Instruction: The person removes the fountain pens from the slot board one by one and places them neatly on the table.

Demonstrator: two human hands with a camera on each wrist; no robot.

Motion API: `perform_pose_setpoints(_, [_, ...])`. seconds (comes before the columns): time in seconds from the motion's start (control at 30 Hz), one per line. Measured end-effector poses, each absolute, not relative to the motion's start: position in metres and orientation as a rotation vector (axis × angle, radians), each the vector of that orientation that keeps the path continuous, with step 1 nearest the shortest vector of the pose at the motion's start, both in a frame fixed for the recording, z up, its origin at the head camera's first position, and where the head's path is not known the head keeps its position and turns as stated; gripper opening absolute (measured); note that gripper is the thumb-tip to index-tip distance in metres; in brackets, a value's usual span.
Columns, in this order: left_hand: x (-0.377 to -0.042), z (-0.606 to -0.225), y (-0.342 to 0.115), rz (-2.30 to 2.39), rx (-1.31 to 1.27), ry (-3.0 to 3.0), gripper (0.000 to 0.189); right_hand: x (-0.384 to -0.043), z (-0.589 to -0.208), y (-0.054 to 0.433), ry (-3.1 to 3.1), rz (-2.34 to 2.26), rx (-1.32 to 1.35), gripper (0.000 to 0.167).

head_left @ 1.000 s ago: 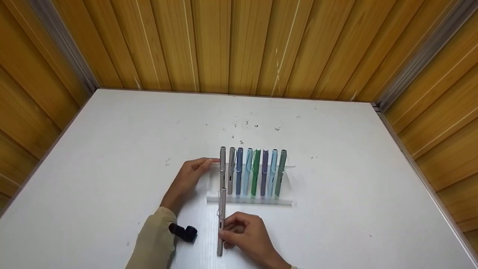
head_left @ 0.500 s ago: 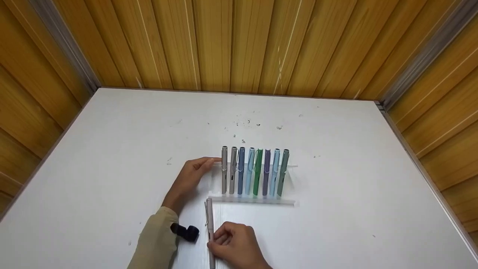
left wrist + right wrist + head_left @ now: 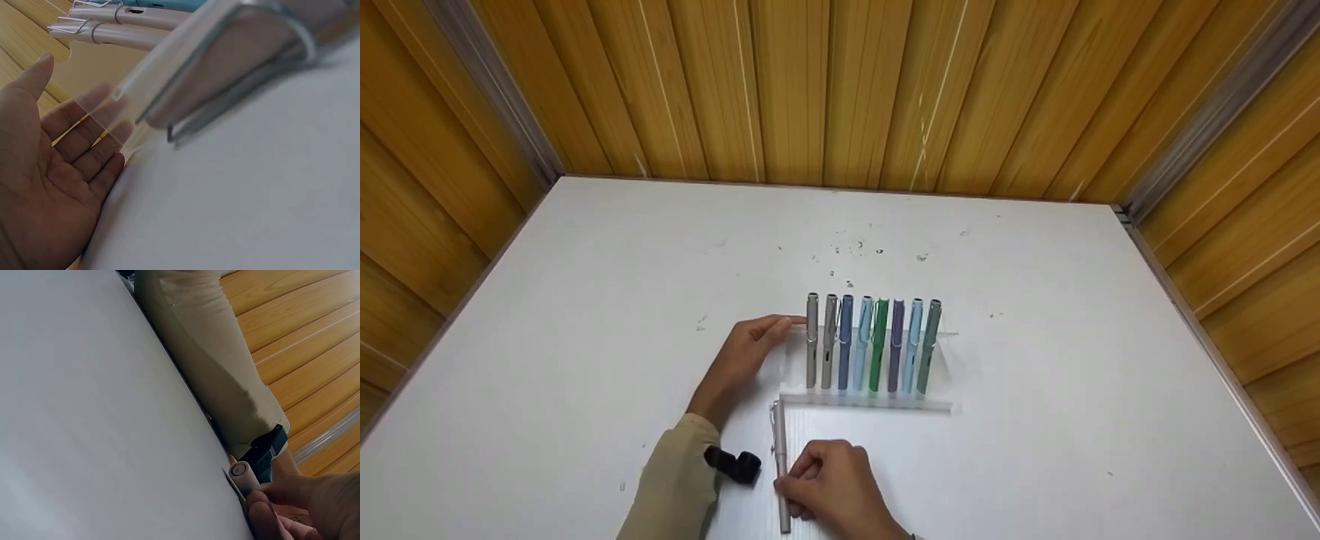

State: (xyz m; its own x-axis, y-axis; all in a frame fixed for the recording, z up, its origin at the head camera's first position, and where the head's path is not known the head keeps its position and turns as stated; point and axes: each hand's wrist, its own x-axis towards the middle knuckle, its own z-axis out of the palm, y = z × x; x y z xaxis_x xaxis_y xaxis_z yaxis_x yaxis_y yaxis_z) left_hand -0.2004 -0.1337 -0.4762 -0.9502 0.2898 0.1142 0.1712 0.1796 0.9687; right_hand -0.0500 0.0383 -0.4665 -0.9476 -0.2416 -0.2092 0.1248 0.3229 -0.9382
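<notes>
A clear stand [image 3: 870,403] holds a row of several capped pens [image 3: 877,356], two grey ones at its left end, then blue, green, purple and dark green ones. My left hand [image 3: 746,349] is at the stand's left side, index finger reaching towards its back edge. In the left wrist view its fingers [image 3: 84,135] are fairly straight, some seen through the clear side panel. My right hand [image 3: 832,484] pinches a grey-pink pen [image 3: 781,442] with a wire clip, between thumb and fingers, in front of the stand's left corner. The right wrist view shows that pen's round end [image 3: 242,475].
A black wrist-worn device [image 3: 735,466] sits at my left sleeve [image 3: 671,476], left of the held pen. The white table [image 3: 1035,337] bears small dark marks behind the stand. Yellow plank-patterned walls [image 3: 787,90] enclose it.
My right hand has drawn the grey-pink pen left and towards me, away from the stand's front, then barely shifted. The left hand has stayed at the stand's side.
</notes>
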Motion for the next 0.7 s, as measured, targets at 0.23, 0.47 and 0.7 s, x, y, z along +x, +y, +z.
perform_pose_setpoints(0.23, [-0.203, -0.477, -0.132, 1.867, 0.446, 2.376, 0.032, -0.050, -0.466, 0.038, 2.251, -1.686, -0.111, 0.020])
perform_pose_setpoints(0.47, [-0.206, -0.476, -0.133, 1.874, 0.453, 2.362, 0.033, -0.051, -0.464, 0.038, 2.286, -1.649, -0.128, 0.023])
perform_pose_setpoints(0.7, [-0.202, -0.478, -0.135, 1.896, 0.420, 2.338, 0.033, -0.056, -0.472, 0.053, 2.191, -1.805, -0.223, 0.019])
